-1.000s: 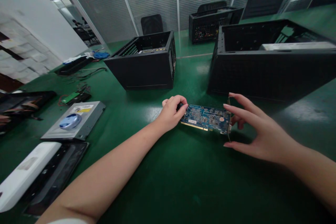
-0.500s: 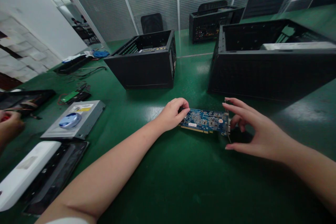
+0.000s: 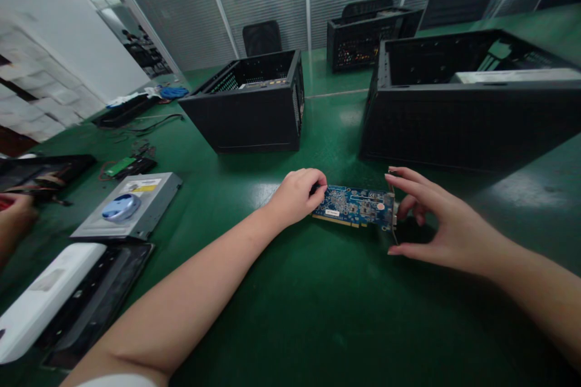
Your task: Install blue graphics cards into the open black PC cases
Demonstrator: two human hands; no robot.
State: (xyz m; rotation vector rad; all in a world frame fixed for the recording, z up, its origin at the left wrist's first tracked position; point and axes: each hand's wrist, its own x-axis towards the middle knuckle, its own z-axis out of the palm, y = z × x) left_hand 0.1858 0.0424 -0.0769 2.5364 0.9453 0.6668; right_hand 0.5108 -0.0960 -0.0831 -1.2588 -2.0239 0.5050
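- The left grip (image 3: 297, 193) is closed on the left end of a blue graphics card (image 3: 354, 205), with its fingers curled over the top edge.
- The right grip (image 3: 436, 224) is spread around the card's metal bracket (image 3: 393, 217), index finger above and thumb below. I cannot tell whether they press it.
- The card stands tilted on its long edge on the green table (image 3: 318, 314), in front of two open black computer cases (image 3: 254, 103).
- An optical drive (image 3: 129, 205) lies well to the left.
- Another person's hand (image 3: 13, 221) shows at the left edge.
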